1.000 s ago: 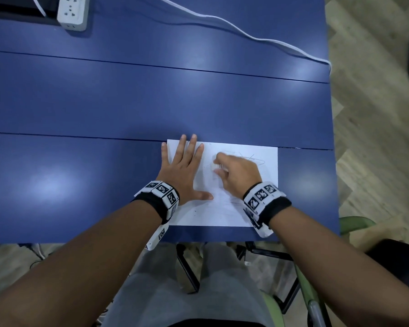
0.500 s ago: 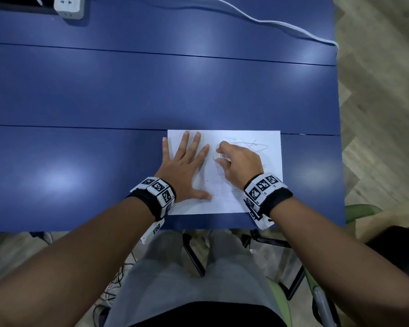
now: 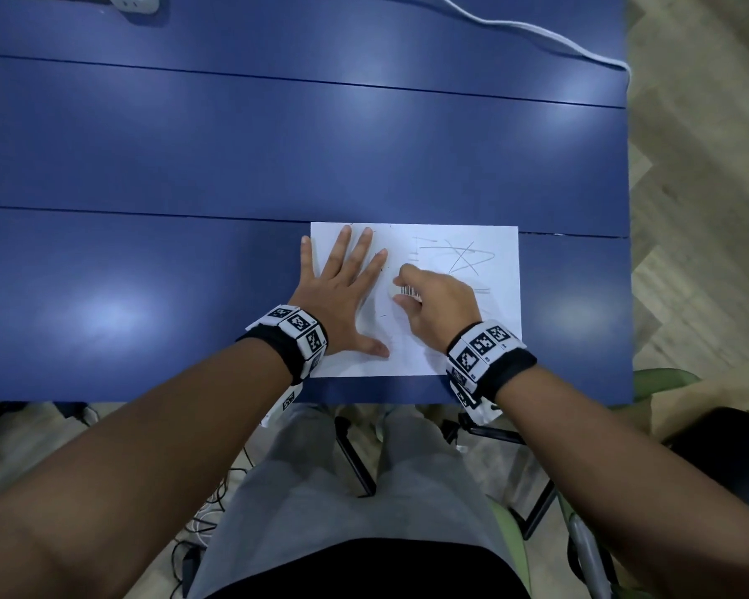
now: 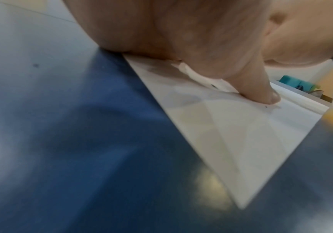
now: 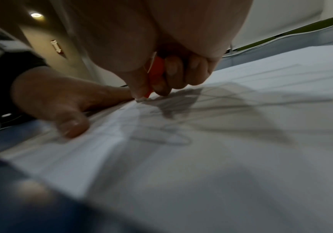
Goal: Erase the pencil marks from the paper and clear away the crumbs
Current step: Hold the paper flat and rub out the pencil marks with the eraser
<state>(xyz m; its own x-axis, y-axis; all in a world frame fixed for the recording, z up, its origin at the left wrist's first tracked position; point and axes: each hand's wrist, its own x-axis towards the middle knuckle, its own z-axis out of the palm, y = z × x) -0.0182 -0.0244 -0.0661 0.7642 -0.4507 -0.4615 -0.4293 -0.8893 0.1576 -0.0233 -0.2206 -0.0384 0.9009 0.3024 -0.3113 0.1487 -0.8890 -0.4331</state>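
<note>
blue table (image 3: 234, 166): eraser (image 3: 403, 290) pinched in right hand (image 3: 439, 306) fingers (image 3: 401, 281), on paper (image 3: 500, 335).

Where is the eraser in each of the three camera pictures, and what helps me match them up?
Head: the eraser sits mid-paper, pinched by the right hand.
Left wrist: not in it; only the left hand pressing the paper.
Right wrist: centre, orange-sleeved, its white tip on the paper.
Shared landmark: the left hand's thumb, flat on the paper in all three.
</note>
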